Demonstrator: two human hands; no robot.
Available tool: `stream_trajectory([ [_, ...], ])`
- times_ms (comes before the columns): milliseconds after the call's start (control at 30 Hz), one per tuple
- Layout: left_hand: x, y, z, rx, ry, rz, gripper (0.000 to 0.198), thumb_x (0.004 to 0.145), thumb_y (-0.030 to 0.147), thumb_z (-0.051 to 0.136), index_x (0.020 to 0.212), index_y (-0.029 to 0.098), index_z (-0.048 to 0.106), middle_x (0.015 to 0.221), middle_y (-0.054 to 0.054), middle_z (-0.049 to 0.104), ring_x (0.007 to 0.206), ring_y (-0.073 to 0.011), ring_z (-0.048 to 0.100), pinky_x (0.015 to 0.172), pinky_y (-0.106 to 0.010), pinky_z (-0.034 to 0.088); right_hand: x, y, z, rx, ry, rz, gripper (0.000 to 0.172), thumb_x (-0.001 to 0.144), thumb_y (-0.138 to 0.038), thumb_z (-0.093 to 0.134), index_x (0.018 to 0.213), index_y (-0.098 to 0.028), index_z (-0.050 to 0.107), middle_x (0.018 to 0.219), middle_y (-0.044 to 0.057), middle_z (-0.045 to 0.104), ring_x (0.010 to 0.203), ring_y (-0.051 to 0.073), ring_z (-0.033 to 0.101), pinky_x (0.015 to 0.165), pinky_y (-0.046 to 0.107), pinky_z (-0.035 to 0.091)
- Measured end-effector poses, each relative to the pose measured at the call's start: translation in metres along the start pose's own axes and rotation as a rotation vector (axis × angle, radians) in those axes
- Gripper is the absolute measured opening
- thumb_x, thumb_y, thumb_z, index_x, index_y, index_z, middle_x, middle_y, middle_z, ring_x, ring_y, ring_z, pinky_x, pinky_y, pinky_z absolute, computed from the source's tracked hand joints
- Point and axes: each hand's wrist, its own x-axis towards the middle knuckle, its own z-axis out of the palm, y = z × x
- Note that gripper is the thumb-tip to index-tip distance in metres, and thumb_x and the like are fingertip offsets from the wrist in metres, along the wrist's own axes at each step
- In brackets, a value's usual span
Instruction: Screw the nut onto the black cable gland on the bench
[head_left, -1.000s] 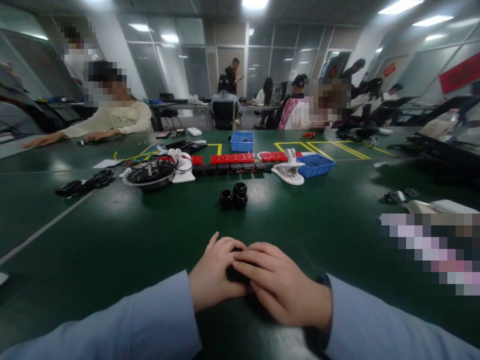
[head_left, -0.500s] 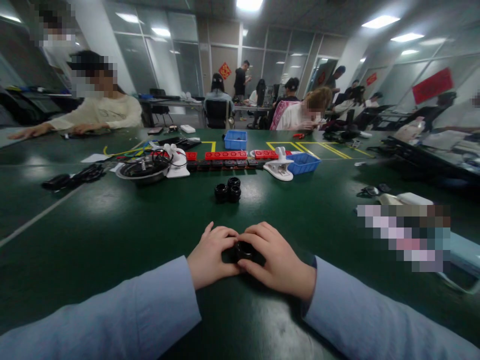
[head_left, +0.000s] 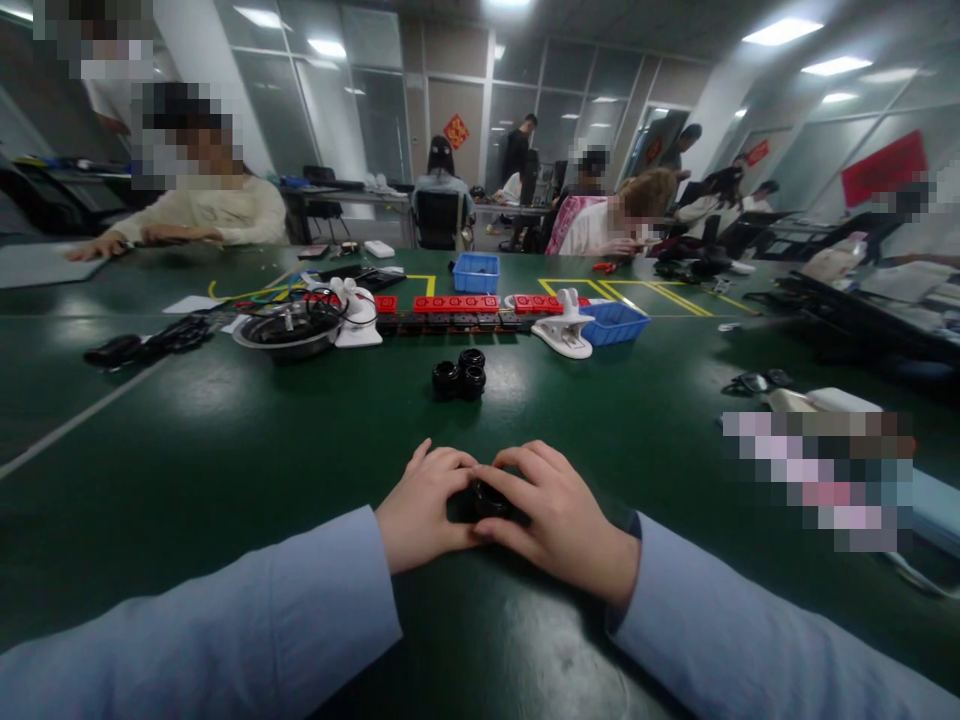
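Observation:
A shiny black round hollow part (head_left: 491,500) sits between my two hands at the near middle of the table. My left hand (head_left: 426,508) curls against its left side, thumb below and fingers above. From the right, my right hand (head_left: 561,512) wraps round it with thumb and fingers, covering much of it. The fingertips of both hands meet at the part, so its exact kind is hidden. Just beyond stand three similar black round parts (head_left: 459,378), grouped touching on the green table (head_left: 360,425).
Farther back are a metal bowl (head_left: 289,345) with cables, a white clip stand (head_left: 564,335), red blocks in a row (head_left: 456,304), and blue baskets (head_left: 615,322). Black cables (head_left: 150,345) lie left, a light-blue case (head_left: 934,505) right. Other people sit across the table.
The head view has shifted slightly. Both hands stay round the same black part in nearly the same pose; the three grouped parts look unmoved.

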Motion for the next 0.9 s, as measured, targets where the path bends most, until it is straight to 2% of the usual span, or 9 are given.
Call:
stream_trajectory([
  [133, -0.0004, 0.0023, -0.0025, -0.040, -0.013, -0.015, 0.046, 0.064, 0.041, 0.074, 0.103, 0.020, 0.058, 0.108, -0.004, 0.057, 0.108, -0.0262, 0.050, 0.108, -0.061, 0.011, -0.0014, 0.0003, -0.0006, 0.012, 0.030, 0.105, 0.055, 0.080, -0.051, 0.062, 0.117, -0.011, 0.051, 0.103, 0.013, 0.056, 0.091, 0.025, 0.051, 0.078, 0.041, 0.044],
  [233, -0.0008, 0.0034, -0.0035, -0.051, -0.004, -0.012, 0.039, 0.067, 0.042, 0.072, 0.098, 0.021, 0.060, 0.107, -0.003, 0.058, 0.106, -0.0252, 0.051, 0.108, -0.061, 0.011, -0.0024, 0.0012, 0.0007, 0.021, 0.023, 0.166, 0.046, 0.077, -0.048, 0.065, 0.103, -0.012, 0.056, 0.095, 0.010, 0.059, 0.086, 0.023, 0.052, 0.076, 0.039, 0.045],
  [333, -0.0008, 0.0043, -0.0039, -0.047, -0.003, -0.015, 0.033, 0.069, 0.039, 0.071, 0.095, 0.021, 0.061, 0.106, -0.003, 0.058, 0.106, -0.0238, 0.051, 0.108, -0.060, 0.011, -0.0024, 0.0011, 0.0015, 0.044, 0.002, 0.151, 0.033, 0.079, -0.038, 0.064, 0.099, -0.012, 0.057, 0.091, 0.008, 0.060, 0.083, 0.021, 0.052, 0.074, 0.036, 0.044],
  [433, -0.0005, 0.0046, -0.0040, -0.048, -0.011, -0.020, 0.032, 0.069, 0.036, 0.071, 0.096, 0.022, 0.062, 0.107, -0.002, 0.057, 0.106, -0.0232, 0.050, 0.108, -0.059, 0.010, -0.0015, -0.0001, 0.0002, 0.054, -0.012, 0.116, 0.028, 0.082, -0.032, 0.059, 0.102, -0.012, 0.057, 0.090, 0.008, 0.059, 0.083, 0.020, 0.051, 0.074, 0.035, 0.043],
  [667, 0.0000, 0.0025, -0.0026, -0.036, -0.006, -0.016, 0.032, 0.067, 0.035, 0.072, 0.095, 0.023, 0.063, 0.108, -0.002, 0.057, 0.107, -0.0243, 0.050, 0.108, -0.060, 0.013, -0.0005, -0.0014, -0.0031, 0.036, -0.048, 0.093, 0.030, 0.084, -0.032, 0.055, 0.105, -0.011, 0.057, 0.091, 0.009, 0.059, 0.084, 0.021, 0.049, 0.075, 0.037, 0.043],
  [900, -0.0002, 0.0028, -0.0020, -0.053, 0.003, -0.026, 0.033, 0.068, 0.033, 0.073, 0.097, 0.022, 0.062, 0.109, -0.002, 0.057, 0.108, -0.0236, 0.050, 0.108, -0.059, 0.011, 0.0000, -0.0054, -0.0040, -0.004, -0.013, 0.075, 0.032, 0.085, -0.028, 0.049, 0.111, -0.011, 0.058, 0.100, 0.011, 0.055, 0.088, 0.022, 0.046, 0.077, 0.038, 0.043],
])
